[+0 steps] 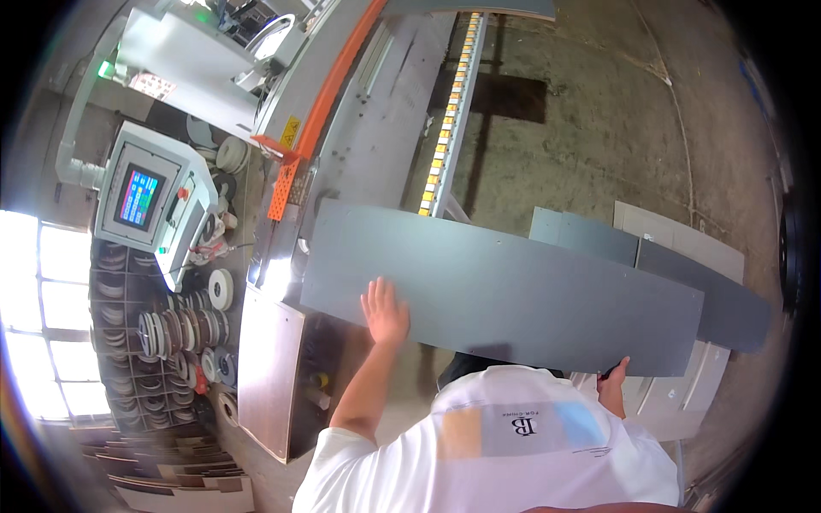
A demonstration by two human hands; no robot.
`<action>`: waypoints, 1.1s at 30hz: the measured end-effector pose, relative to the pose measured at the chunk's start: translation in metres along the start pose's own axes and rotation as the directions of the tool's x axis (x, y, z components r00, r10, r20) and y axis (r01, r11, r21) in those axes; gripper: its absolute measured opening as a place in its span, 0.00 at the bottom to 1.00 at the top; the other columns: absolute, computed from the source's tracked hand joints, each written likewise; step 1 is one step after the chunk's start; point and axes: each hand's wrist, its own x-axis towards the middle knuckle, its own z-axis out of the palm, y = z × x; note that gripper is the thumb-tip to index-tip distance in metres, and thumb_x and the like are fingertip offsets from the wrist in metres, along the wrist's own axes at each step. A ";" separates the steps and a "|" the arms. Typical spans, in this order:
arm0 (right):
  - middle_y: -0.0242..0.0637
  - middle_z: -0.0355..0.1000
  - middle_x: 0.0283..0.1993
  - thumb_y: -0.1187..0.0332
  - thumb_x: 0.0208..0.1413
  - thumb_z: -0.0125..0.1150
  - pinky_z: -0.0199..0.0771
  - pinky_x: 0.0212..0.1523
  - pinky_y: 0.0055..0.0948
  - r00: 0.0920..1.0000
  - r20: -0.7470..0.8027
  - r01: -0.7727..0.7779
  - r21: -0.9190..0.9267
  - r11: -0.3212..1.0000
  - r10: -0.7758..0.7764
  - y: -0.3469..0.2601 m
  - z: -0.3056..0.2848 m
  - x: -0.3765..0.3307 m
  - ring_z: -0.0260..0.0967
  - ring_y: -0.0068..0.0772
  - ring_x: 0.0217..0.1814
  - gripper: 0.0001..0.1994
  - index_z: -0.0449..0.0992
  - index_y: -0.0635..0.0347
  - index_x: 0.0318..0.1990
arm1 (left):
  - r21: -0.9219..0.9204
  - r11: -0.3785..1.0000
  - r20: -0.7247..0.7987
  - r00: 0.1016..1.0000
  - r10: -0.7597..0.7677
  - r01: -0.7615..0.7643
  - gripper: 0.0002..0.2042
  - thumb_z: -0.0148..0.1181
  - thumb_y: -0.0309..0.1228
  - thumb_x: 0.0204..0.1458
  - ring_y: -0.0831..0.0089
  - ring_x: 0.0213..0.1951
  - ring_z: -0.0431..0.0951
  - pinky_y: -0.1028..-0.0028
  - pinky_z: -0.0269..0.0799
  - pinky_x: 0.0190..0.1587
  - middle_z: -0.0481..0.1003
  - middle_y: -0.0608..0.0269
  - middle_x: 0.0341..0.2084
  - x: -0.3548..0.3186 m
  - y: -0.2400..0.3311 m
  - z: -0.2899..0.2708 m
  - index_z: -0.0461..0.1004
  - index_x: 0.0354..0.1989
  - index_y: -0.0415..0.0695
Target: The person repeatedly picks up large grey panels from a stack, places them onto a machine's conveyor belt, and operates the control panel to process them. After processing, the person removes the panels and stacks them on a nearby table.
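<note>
A long grey board (505, 291) lies across in front of me. Its left end is at the edge of a machine with an orange guard rail (329, 85), and its right end reaches over other panels. My left hand (385, 316) rests flat on the board's near left part, fingers stretched out. At the near right edge, my right hand (613, 385) grips the board, partly hidden beneath it. Something small and dark shows by its fingers; I cannot make out what it is.
A support rail with yellow rollers (445, 137) runs away beyond the board. Grey panels (710, 295) are piled at right. On the left are a control console (141, 197), rolls of edging tape (184, 333) and a wood-faced box (269, 368).
</note>
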 end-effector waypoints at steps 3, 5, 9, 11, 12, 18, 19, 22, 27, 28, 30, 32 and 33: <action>0.31 0.72 0.64 0.35 0.69 0.44 0.79 0.45 0.32 0.999 -0.005 0.048 0.033 0.998 -0.048 -0.004 0.009 -0.030 0.73 0.36 0.59 0.32 0.67 0.47 0.67 | -0.040 0.999 -0.037 0.999 0.010 -0.011 0.28 0.58 0.39 0.59 0.53 0.75 0.52 0.47 0.40 0.77 0.60 0.55 0.72 0.005 -0.010 -0.002 0.65 0.68 0.44; 0.31 0.71 0.65 0.35 0.69 0.43 0.79 0.46 0.33 0.997 0.013 0.080 0.031 0.996 -0.081 0.000 0.010 -0.047 0.73 0.36 0.60 0.32 0.66 0.48 0.68 | -0.039 0.999 -0.060 0.998 0.010 -0.012 0.27 0.58 0.39 0.59 0.54 0.75 0.54 0.47 0.41 0.76 0.61 0.56 0.72 0.012 -0.021 -0.010 0.66 0.67 0.45; 0.32 0.67 0.70 0.36 0.69 0.46 0.76 0.57 0.37 0.999 0.033 0.013 -0.004 1.000 -0.013 0.022 0.027 -0.070 0.66 0.38 0.68 0.32 0.65 0.47 0.69 | -0.020 0.999 -0.145 0.989 -0.044 0.041 0.27 0.58 0.39 0.60 0.56 0.74 0.56 0.47 0.42 0.76 0.63 0.58 0.71 0.032 -0.066 -0.007 0.67 0.67 0.46; 0.26 0.73 0.55 0.32 0.65 0.49 0.73 0.39 0.34 1.000 -0.007 -0.020 -0.004 1.000 0.020 0.040 0.041 -0.091 0.71 0.33 0.51 0.31 0.70 0.45 0.60 | -0.038 0.991 -0.175 0.976 -0.131 0.127 0.26 0.58 0.40 0.60 0.57 0.74 0.56 0.47 0.42 0.76 0.63 0.58 0.71 0.046 -0.089 -0.006 0.67 0.67 0.46; 0.24 0.76 0.47 0.30 0.62 0.50 0.71 0.31 0.32 0.999 -0.029 -0.035 -0.006 0.999 0.035 0.044 0.047 -0.101 0.73 0.31 0.43 0.30 0.73 0.44 0.55 | -0.050 0.984 -0.187 0.966 -0.177 0.171 0.26 0.58 0.40 0.61 0.57 0.74 0.56 0.47 0.41 0.76 0.63 0.58 0.71 0.051 -0.099 -0.005 0.67 0.67 0.46; 0.31 0.70 0.66 0.37 0.67 0.51 0.72 0.61 0.44 0.974 0.228 -0.003 -0.016 1.000 0.007 0.080 0.061 -0.148 0.69 0.41 0.64 0.30 0.68 0.46 0.66 | -0.315 0.726 -0.307 0.658 -0.688 0.612 0.40 0.61 0.51 0.60 0.52 0.76 0.49 0.51 0.46 0.75 0.51 0.49 0.75 0.069 -0.156 0.025 0.53 0.74 0.40; 0.32 0.71 0.66 0.38 0.67 0.51 0.71 0.62 0.44 0.970 0.244 0.025 -0.053 0.998 -0.011 0.082 0.078 -0.164 0.68 0.41 0.65 0.30 0.68 0.46 0.66 | -0.429 0.622 -0.291 0.551 -0.782 0.656 0.42 0.61 0.52 0.60 0.49 0.75 0.51 0.52 0.50 0.74 0.52 0.46 0.75 0.068 -0.171 0.033 0.53 0.74 0.39; 0.32 0.72 0.64 0.38 0.68 0.50 0.72 0.61 0.47 0.917 0.397 0.069 -0.090 0.994 -0.028 0.095 0.103 -0.209 0.70 0.43 0.63 0.30 0.69 0.48 0.66 | -0.630 0.302 -0.028 0.368 -0.929 0.715 0.43 0.57 0.59 0.59 0.46 0.67 0.66 0.54 0.64 0.67 0.65 0.44 0.67 0.090 -0.174 0.020 0.57 0.72 0.38; 0.32 0.73 0.63 0.38 0.68 0.50 0.72 0.61 0.48 0.897 0.442 0.090 -0.127 0.988 -0.025 0.109 0.116 -0.202 0.70 0.43 0.62 0.30 0.70 0.49 0.65 | -0.661 0.242 0.115 0.414 -0.903 0.711 0.41 0.51 0.63 0.60 0.48 0.58 0.76 0.53 0.68 0.62 0.75 0.49 0.58 0.106 -0.205 0.012 0.61 0.70 0.41; 0.33 0.73 0.62 0.38 0.68 0.50 0.72 0.61 0.48 0.897 0.442 0.071 -0.125 0.990 -0.008 0.111 0.118 -0.199 0.70 0.43 0.62 0.30 0.70 0.49 0.65 | -0.665 0.239 0.115 0.413 -0.903 0.708 0.40 0.51 0.63 0.60 0.48 0.59 0.76 0.53 0.68 0.62 0.75 0.49 0.59 0.108 -0.208 0.012 0.61 0.70 0.41; 0.33 0.74 0.62 0.38 0.67 0.50 0.72 0.61 0.48 0.893 0.446 0.000 -0.124 0.992 0.056 0.113 0.122 -0.193 0.71 0.43 0.62 0.30 0.70 0.50 0.65 | -0.683 0.225 0.135 0.423 -0.896 0.694 0.39 0.52 0.61 0.61 0.49 0.59 0.76 0.54 0.68 0.62 0.75 0.48 0.59 0.112 -0.213 0.012 0.61 0.69 0.40; 0.33 0.74 0.62 0.38 0.67 0.50 0.73 0.61 0.49 0.882 0.456 -0.075 -0.120 0.990 0.122 0.114 0.120 -0.182 0.71 0.43 0.61 0.30 0.70 0.50 0.65 | -0.693 0.228 0.126 0.427 -0.896 0.684 0.38 0.53 0.59 0.62 0.49 0.58 0.76 0.55 0.68 0.61 0.75 0.47 0.58 0.115 -0.219 0.014 0.61 0.69 0.38; 0.33 0.74 0.61 0.37 0.67 0.50 0.73 0.61 0.49 0.876 0.463 -0.079 -0.131 0.988 0.132 0.115 0.124 -0.184 0.71 0.44 0.61 0.30 0.71 0.50 0.64 | -0.694 0.238 0.105 0.422 -0.900 0.680 0.38 0.53 0.58 0.62 0.49 0.58 0.76 0.55 0.68 0.61 0.75 0.46 0.58 0.116 -0.220 0.017 0.62 0.69 0.38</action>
